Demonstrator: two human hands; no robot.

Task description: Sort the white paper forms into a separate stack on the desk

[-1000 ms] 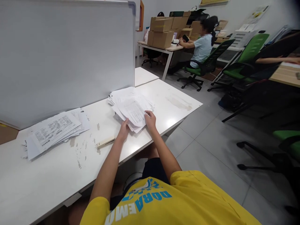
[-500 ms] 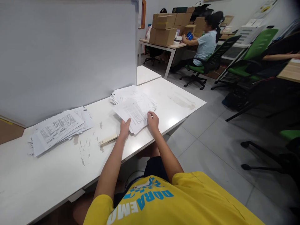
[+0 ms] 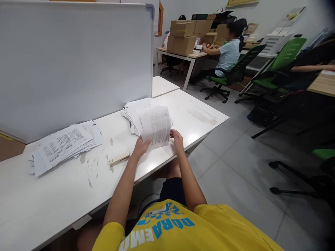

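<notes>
Printed sheets [image 3: 157,125] stand tilted before the right end of the white panel [image 3: 78,59], a person's left hand [image 3: 142,147] closed on their near-left corner; the right hand [image 3: 178,139], fingers loosely curled, is at their right edge, its hold impossible to tell. A paper pile [image 3: 131,108] lies by the panel's right end, a second stack [image 3: 65,144] before its left half, a cream stapler [image 3: 119,159] farther out from it
</notes>
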